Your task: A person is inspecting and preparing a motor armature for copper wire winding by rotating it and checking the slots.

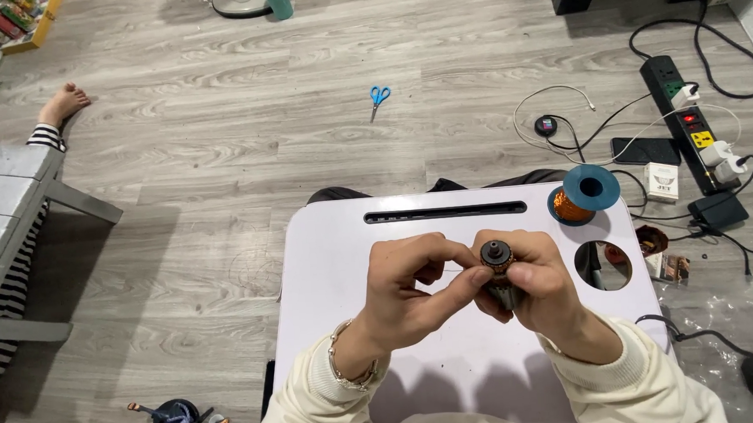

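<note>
the right hand (pixel 537 291) is closed in a grip around a small cylindrical motor armature (pixel 497 269) with a dark metal core, copper-coloured windings and a ribbed commutator ring at its top. the armature stands nearly upright, its long axis pointing up toward the camera and tilted slightly away, held above the middle of the smooth white plastic lap surface (pixel 335 248). the left hand (pixel 415 291) is pinched closed, thumb and forefinger meeting just beside the armature's top; a very thin strand seems to run between them, too fine to tell for sure. a beaded bracelet (pixel 348 369) circles the left wrist, and both arms wear cream ribbed-knit sleeves (pixel 318 403). at the surface's far right corner sits a blue plastic spool (pixel 584 192) wound with glossy copper wire. blue-handled scissors (pixel 378 99) lie well apart on the grey wood-grain floor (pixel 218 142).
</note>
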